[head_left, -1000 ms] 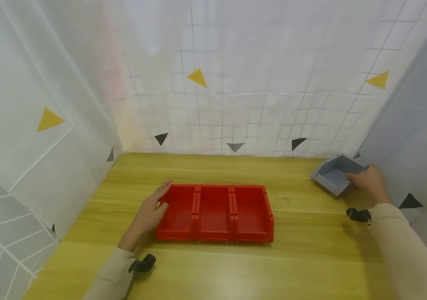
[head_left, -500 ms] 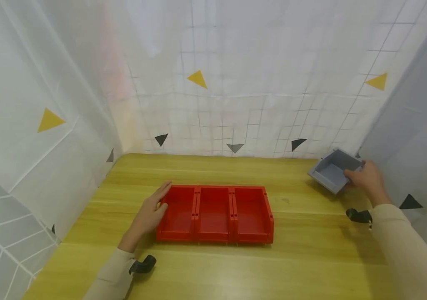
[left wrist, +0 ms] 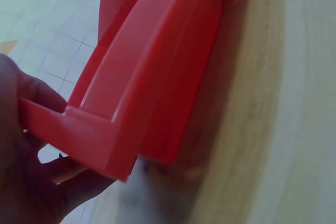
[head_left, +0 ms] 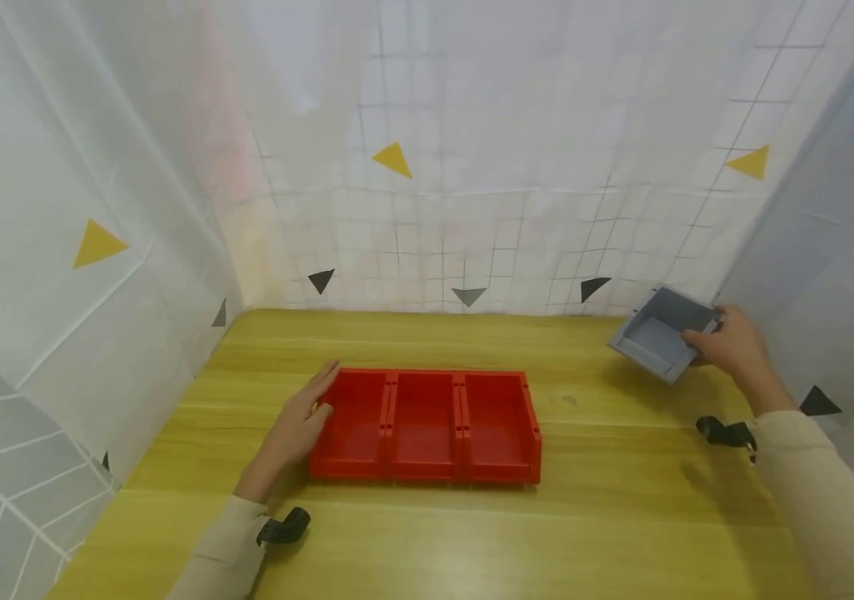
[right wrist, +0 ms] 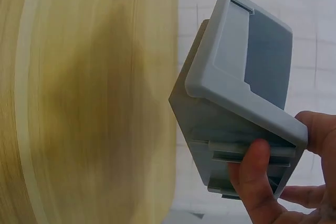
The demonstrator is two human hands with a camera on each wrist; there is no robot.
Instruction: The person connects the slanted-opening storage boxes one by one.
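Observation:
Three red storage bins [head_left: 424, 425] stand joined side by side in a row on the table. At their left end my left hand [head_left: 295, 425] grips the outer wall of the left bin, thumb inside and the other fingers outside. The left wrist view shows that red bin [left wrist: 126, 103] close up between thumb and fingers. Off to the right, my right hand [head_left: 737, 346] holds a smaller grey bin [head_left: 655, 337] by its right side wall. That grey bin [right wrist: 236, 114] is tilted and raised off the table, its shadow below. Its inside looks bare.
A wooden table [head_left: 427, 533] lies under everything. White sheets with grid lines and triangle marks hang behind it [head_left: 486, 208], and more sheets close in at the left and right. The right hand is near the right sheet [head_left: 839, 275].
My right hand has lifted the grey bin up off the table and slightly left, tilting it. My left hand stays at the red bins, which have hardly moved.

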